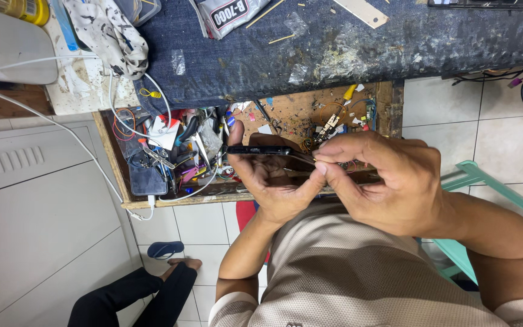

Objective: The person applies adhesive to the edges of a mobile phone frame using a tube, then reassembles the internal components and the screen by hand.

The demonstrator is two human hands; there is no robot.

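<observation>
Cluttered wooden drawer (286, 115), denim-covered bench (334, 48), white tiled floor (509, 127), hands (334, 181) gripping phone (258, 150)

My left hand (273, 181) holds a phone (258, 150) edge-up over the open drawer (116, 163); my right hand (382, 181) sits just right of it, fingertips touching the left thumb. In the drawer's left end lie another phone (148, 180) and tools (186, 145). Behind the drawer runs the worktop (394, 42), a cloth (107, 33) at its left end.

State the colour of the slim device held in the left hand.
Black, seen edge-on in the head view: the slim device in the left hand.
</observation>
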